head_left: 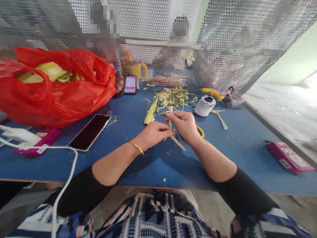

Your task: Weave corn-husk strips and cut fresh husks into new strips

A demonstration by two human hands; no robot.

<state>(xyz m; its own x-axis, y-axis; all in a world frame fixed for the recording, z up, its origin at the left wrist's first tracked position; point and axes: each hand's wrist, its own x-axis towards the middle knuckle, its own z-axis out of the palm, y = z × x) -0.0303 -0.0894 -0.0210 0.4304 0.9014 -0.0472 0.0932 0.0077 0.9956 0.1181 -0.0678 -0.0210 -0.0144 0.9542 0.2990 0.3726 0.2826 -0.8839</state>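
Note:
Pinched fingers of my left hand (pixel 157 134) hold the lower part of a pale husk strip (pixel 178 143), whose end sticks out below toward the right. My right hand (pixel 184 125) pinches the same strips a little higher, with one end pointing up between the hands. Whether it is one folded strip or two crossed ones, I cannot tell. Behind my hands lies a pile of shredded husk bits (pixel 173 96), with a green-yellow husk piece (pixel 151 112) at its left. A white spool (pixel 204 106) stands beyond my right hand, and a yellow ring (pixel 200 131) is partly hidden behind it.
A red plastic bag (pixel 74 96) of husks fills the back left. Near it lie a dark phone (pixel 90 132), a magenta box (pixel 41 142) and a white cable (pixel 70 175). Another magenta box (pixel 288 156) is at right. Perforated metal screen (pixel 148 19) stands behind, with people beyond.

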